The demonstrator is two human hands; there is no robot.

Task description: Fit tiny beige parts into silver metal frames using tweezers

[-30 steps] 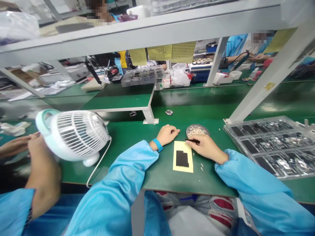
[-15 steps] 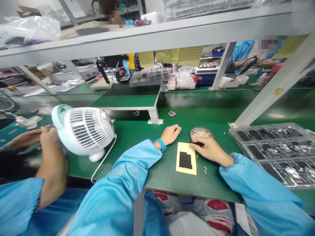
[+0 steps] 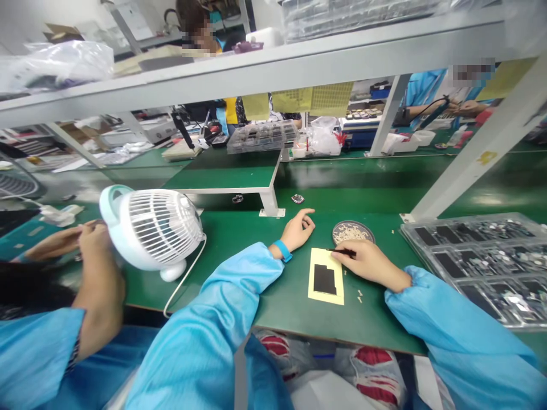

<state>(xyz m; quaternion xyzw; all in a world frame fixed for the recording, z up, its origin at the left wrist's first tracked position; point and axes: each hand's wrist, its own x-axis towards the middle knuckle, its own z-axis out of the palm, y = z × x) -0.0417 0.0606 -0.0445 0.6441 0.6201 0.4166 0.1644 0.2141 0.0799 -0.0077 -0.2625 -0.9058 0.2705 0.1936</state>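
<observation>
Black tool (image 3: 345, 251) lay between the thumb and fingers of the right hand (image 3: 361, 259), pinched firmly, its thin end pointing left over the top edge of a yellow card (image 3: 321, 256). Whether that end touched the card could not be told. The card lay flat on the green table (image 3: 290, 307), with a black sheet (image 3: 325, 279) on its lower part; one corner of the sheet was stepped.

The left hand (image 3: 298, 229) rested beyond the card and to its left, apart from it, loosely open: the forefinger stretched out, the other fingers curled. A blue band (image 3: 282, 250) circled that wrist.

Just behind the right hand stood a round dish (image 3: 371, 232) of small pale pieces (image 3: 351, 232), its near rim partly hidden by the hand. A few loose bits (image 3: 359, 294) lay on the table to the right of the card. Farther right was a clear tray (image 3: 428, 266), its compartments filled with dark and silvery parts. A small part (image 3: 298, 199) lay beyond the left hand, near the foot of a low stand (image 3: 239, 171). Well to the left, a white fan (image 3: 158, 228) stood beside a co-worker's hands (image 3: 92, 236).
</observation>
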